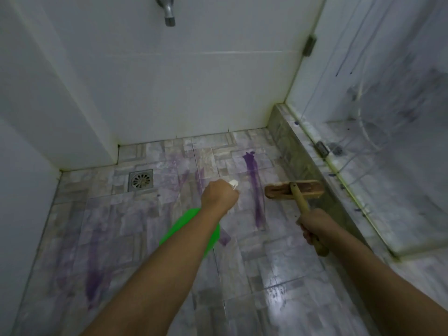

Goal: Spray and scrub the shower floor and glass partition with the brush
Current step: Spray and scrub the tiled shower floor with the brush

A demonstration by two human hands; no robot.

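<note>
**Shower floor: bottle and brush both in hand**

My left hand (219, 197), at the centre of the frame, is clenched round the neck of a green plastic spray bottle (194, 229); its white nozzle (234, 184) shows just past my knuckles, and the green body hangs beneath my forearm. My right hand (315, 226), right of centre, grips the wooden handle of a wooden scrubbing brush (294, 189). The brush head lies on the grey mottled tile floor (145, 238), just beside the low tiled kerb (291, 141) along the right side.

A dark purple streak (254, 187) runs down the tiles between nozzle and brush head. Fainter purple smears lie across the centre and lower left of the floor. A square metal floor drain (140, 180) sits left of centre, near the back wall.

The glass partition (375, 93) stands on the kerb at the right of the frame, carrying dark drips and runs. A metal tap (167, 10) projects from the white wall at top centre.
</note>
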